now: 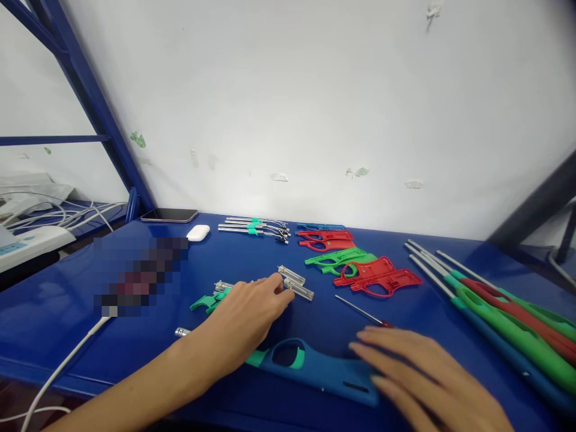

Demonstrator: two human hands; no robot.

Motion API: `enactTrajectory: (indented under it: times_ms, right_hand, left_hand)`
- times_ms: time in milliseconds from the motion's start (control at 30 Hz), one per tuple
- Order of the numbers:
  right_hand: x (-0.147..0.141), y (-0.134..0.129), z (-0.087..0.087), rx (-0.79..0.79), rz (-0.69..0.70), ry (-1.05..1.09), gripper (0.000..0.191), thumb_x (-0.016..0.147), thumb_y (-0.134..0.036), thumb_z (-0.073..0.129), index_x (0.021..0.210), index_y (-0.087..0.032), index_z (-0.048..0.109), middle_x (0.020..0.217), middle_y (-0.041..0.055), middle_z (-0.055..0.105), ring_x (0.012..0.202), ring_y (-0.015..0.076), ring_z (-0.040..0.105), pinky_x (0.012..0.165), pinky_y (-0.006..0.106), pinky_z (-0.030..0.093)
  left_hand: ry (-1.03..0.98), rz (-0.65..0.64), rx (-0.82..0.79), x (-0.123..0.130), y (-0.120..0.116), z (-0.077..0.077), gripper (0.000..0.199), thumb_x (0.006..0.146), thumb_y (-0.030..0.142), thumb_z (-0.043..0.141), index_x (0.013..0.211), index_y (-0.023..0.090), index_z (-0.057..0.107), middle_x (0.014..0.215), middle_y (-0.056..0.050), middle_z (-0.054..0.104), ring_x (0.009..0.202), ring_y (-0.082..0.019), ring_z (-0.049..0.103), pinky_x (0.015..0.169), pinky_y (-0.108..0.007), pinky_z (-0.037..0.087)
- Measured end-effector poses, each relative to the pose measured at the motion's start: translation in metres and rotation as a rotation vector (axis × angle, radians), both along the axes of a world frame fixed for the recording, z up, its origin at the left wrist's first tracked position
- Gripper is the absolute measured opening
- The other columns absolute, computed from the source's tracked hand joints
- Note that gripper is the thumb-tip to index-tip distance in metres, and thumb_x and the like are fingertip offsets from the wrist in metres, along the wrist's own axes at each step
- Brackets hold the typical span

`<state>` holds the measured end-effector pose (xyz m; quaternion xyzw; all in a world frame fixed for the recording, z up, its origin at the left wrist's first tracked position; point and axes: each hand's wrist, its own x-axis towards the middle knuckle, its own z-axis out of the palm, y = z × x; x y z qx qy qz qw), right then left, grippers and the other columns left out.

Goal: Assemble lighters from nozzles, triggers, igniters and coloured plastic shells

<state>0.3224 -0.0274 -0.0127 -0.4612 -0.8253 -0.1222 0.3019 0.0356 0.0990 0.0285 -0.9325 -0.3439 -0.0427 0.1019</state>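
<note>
My left hand (256, 306) reaches over the middle of the table, its thumb and fingertips pinched at the left end of a clear plastic fuel tank (302, 291). Another clear tank (291, 275) lies just behind it. Green trigger pieces (204, 302) are beside my left wrist, partly covered. A blue utility lighter (319, 373) lies in front; my left forearm hides part of its metal tube. My right hand (427, 375), smeared by motion, has its fingers spread by the lighter's right end. Beyond those fingers lies a thin screwdriver (360, 309), its handle partly hidden.
Red half shells (382, 277), green half shells (337, 259) and blue ones lie at the back. Several metal tubes with wires (245, 227) are left of them. Complete lighters (504, 306) lie at right. A phone (169, 215), white case (198, 233) and cable (67, 363) are left.
</note>
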Motion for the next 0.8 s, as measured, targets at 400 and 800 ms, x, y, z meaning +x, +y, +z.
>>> enactTrajectory:
  times_ms: [400, 800]
  right_hand:
    - [0.038, 0.007, -0.017, -0.010, -0.389, 0.031, 0.048, 0.113, -0.058, 0.037, 0.116, -0.034, 0.079, 0.109, -0.0022, 0.082, 0.094, 0.0242, 0.081, 0.080, 0.041, 0.069]
    - [0.035, -0.021, -0.002, 0.086, -0.491, 0.580, 0.022, 0.097, -0.050, 0.073, 0.113, -0.035, 0.075, 0.110, -0.0007, 0.077, 0.098, 0.0225, 0.076, 0.090, 0.033, 0.063]
  left_hand:
    - [0.254, -0.104, 0.025, 0.011, 0.017, 0.001, 0.051, 0.076, -0.013, 0.062, 0.116, 0.017, 0.060, 0.109, -0.010, 0.071, 0.078, -0.029, 0.077, 0.055, -0.031, 0.050]
    - [-0.210, -0.055, -0.046, 0.007, -0.020, 0.016, 0.008, 0.106, 0.019, 0.048, 0.110, 0.026, 0.050, 0.097, 0.003, 0.068, 0.070, -0.018, 0.070, 0.062, -0.031, 0.047]
